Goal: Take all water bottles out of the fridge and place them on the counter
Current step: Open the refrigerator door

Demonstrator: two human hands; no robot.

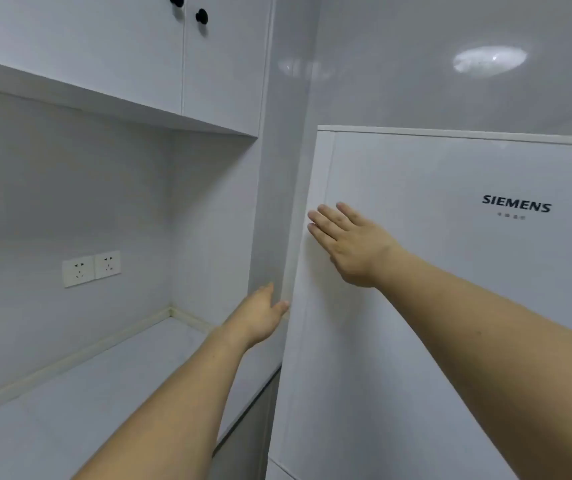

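A white fridge [450,306] with a dark brand name on its door fills the right side; the door looks closed. My right hand [350,244] lies flat on the door near its left edge, fingers straight. My left hand [260,313] reaches to the door's left side edge lower down, its fingers hidden behind that edge. The pale counter [87,393] lies at the lower left, beside the fridge. No water bottle is in view.
White upper cabinets [132,53] with black knobs hang over the counter. Two wall sockets [91,269] sit on the tiled back wall. A narrow wall column [277,168] stands between the counter recess and the fridge.
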